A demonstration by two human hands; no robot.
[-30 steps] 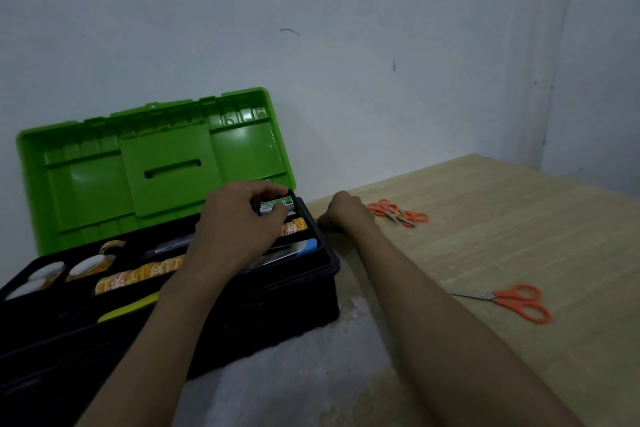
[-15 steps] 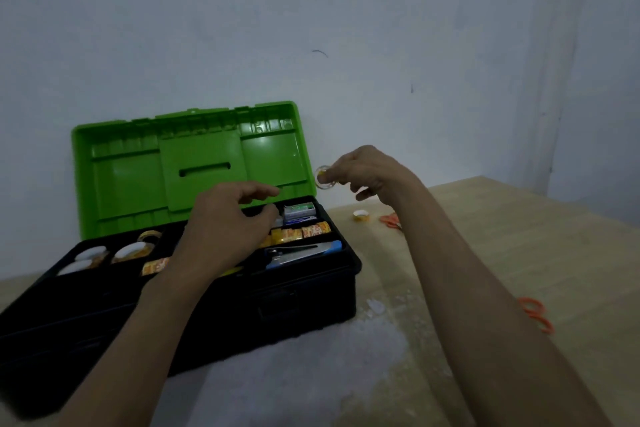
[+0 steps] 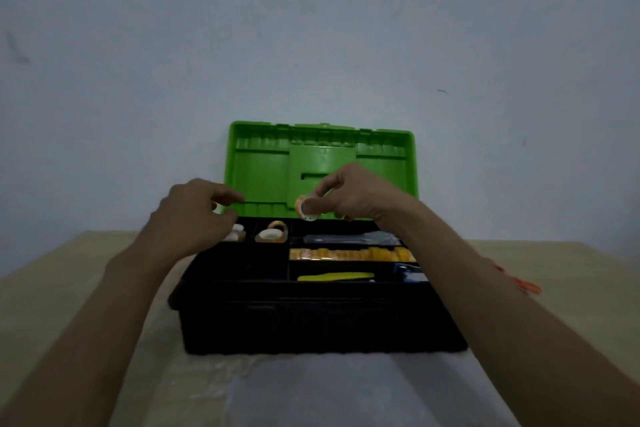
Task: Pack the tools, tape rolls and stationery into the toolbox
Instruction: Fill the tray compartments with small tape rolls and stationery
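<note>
Fingertips of the right hand (image 3: 353,198) pinch a small tape roll (image 3: 307,211) over the toolbox (image 3: 311,322), likely bound for the stored rolls (image 3: 272,235) just beside the left hand (image 3: 190,218) (loosely curled, apparently empty).

Matt black plastic toolbox (image 3: 322,326) with glossy green plastic lid (image 3: 263,163) on pale wood-grain table (image 3: 69,274).

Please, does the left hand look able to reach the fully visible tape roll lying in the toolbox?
Probably yes: the left hand hovers, seemingly empty, just beside the roll, the lid stands open, and nothing covers it.
</note>
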